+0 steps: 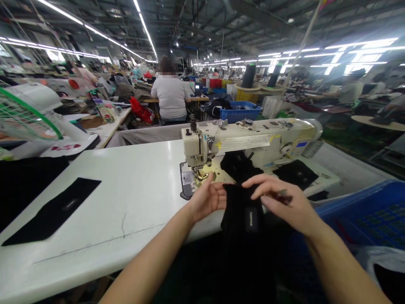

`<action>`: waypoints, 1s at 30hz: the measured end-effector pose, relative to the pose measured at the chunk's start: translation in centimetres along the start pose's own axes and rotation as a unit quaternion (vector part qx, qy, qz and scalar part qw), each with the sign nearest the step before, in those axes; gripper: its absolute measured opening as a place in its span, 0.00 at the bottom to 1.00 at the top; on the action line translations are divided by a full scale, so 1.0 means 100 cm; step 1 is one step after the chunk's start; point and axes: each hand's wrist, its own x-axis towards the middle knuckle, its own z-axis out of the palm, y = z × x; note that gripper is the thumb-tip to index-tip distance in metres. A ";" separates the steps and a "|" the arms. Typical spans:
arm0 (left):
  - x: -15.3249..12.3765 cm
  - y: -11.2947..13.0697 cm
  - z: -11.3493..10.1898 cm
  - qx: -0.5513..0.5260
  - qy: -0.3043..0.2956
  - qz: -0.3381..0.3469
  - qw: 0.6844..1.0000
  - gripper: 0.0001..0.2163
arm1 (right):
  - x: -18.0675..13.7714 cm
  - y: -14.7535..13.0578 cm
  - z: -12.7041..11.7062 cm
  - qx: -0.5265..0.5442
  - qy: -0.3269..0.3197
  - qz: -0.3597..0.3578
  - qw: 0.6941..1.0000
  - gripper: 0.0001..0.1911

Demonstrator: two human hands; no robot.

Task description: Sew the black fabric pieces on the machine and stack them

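In front of the sewing machine point(253, 137), a black fabric piece point(236, 211) with a small dark label point(252, 219) hangs between my hands over the table's front edge. My left hand point(207, 198) is palm up at its left side, thumb raised and apart; the fingertips go out of sight behind the cloth. From the right, my right hand point(281, 202) grips the upper edge with bent fingers and thumb. Another black bundle point(240, 165) lies under the machine arm, beyond the piece. The needle and presser foot point(200, 173) stand just past my left thumb.
A flat black piece point(60, 207) lies on the white table point(133, 185) at the left. Another dark piece point(295, 174) is right of the machine. A blue crate point(363, 215) stands close on the right, a fan point(28, 109) at far left. One person point(171, 95) sits ahead.
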 end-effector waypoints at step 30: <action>-0.035 0.029 -0.119 0.276 0.062 -0.052 0.958 0.11 | -0.065 0.017 0.158 0.214 -0.046 0.339 0.915 0.18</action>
